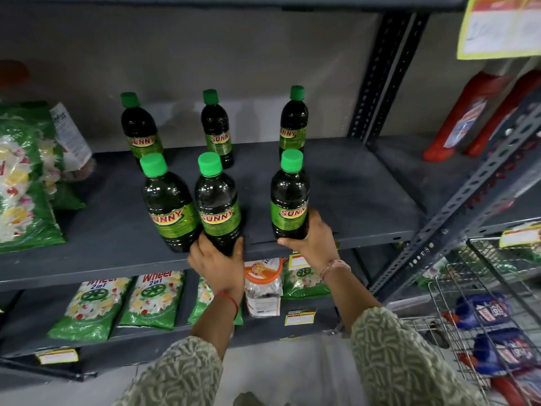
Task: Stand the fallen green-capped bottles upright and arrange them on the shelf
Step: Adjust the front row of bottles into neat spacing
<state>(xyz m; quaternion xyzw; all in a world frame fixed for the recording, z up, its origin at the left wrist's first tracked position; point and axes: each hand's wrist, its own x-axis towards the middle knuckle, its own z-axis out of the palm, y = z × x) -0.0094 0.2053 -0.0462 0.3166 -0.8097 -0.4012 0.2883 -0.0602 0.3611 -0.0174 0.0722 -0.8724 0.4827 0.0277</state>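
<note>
Patterned sleeves reach up from six o'clock. Left hand (218, 263) wraps the base of the front middle bottle (218, 200), fingers curled round it. At two o'clock from it, the right hand (311, 237) clasps the lower body of the front right bottle (289, 197). Both stand upright near the grey shelf (366, 189) edge. Touching the middle one at nine o'clock stands the front left bottle (169, 203). Beyond, toward twelve o'clock, three back bottles (216, 127) stand upright, well apart.

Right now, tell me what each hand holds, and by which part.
Left hand: front-middle green-capped dark bottle, grip at its base. Right hand: front-right green-capped dark bottle, lower body.
</note>
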